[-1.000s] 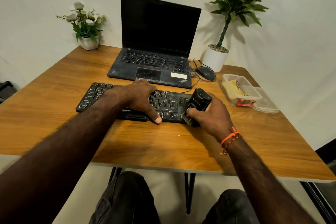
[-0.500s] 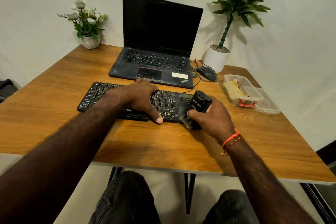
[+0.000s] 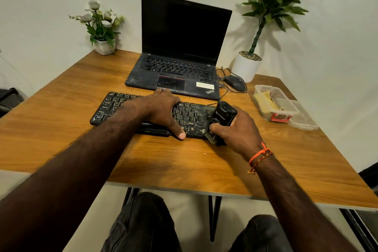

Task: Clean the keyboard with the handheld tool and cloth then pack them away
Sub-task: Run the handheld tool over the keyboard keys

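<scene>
A dusty black keyboard [image 3: 114, 106] lies on the wooden table [image 3: 61, 129] in front of a laptop. My left hand [image 3: 161, 108] rests across its middle, fingers at the far edge and thumb at the near edge, holding it in place. My right hand [image 3: 239, 129] grips a black handheld cleaning tool [image 3: 224, 112], whose bristled end touches the keyboard's near right corner. A yellow cloth [image 3: 266, 100] lies inside a clear plastic box [image 3: 286, 108] at the right of the table.
An open black laptop [image 3: 180, 63] stands behind the keyboard, with a wired mouse [image 3: 235, 83] to its right. The box's clear lid [image 3: 304, 122] lies beside it. A flower pot [image 3: 104, 46] stands back left, a potted plant [image 3: 246, 65] back right.
My right hand and the tool have shifted only slightly at the keyboard's right end. My left hand stays on the keyboard.
</scene>
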